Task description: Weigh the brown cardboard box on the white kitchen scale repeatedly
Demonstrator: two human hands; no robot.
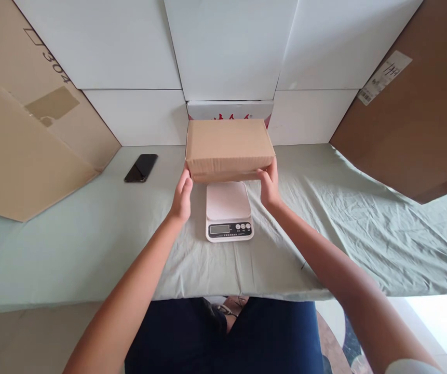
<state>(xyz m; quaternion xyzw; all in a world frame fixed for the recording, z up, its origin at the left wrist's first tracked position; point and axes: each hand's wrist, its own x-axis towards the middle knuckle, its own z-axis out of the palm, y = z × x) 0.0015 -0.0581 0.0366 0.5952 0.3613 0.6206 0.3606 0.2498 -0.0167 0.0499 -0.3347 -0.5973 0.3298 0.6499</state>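
Observation:
A closed brown cardboard box (229,143) is gripped between my two hands, behind the scale's platform. My left hand (182,195) presses on its left end near the front corner, the fingers partly hidden behind it. At the right end, my right hand (269,183) holds the box with the thumb on the lower front edge. In front of the box sits a white digital kitchen scale (229,205) with a small display and several round buttons. Whether the box touches the table or hangs just above it, I cannot tell.
A black phone (141,168) lies on the pale green cloth (91,234) to the left. Large cardboard panels stand left (32,140) and right (414,119). White panels (231,47) form the back, with a red-lettered white box (231,110) before them.

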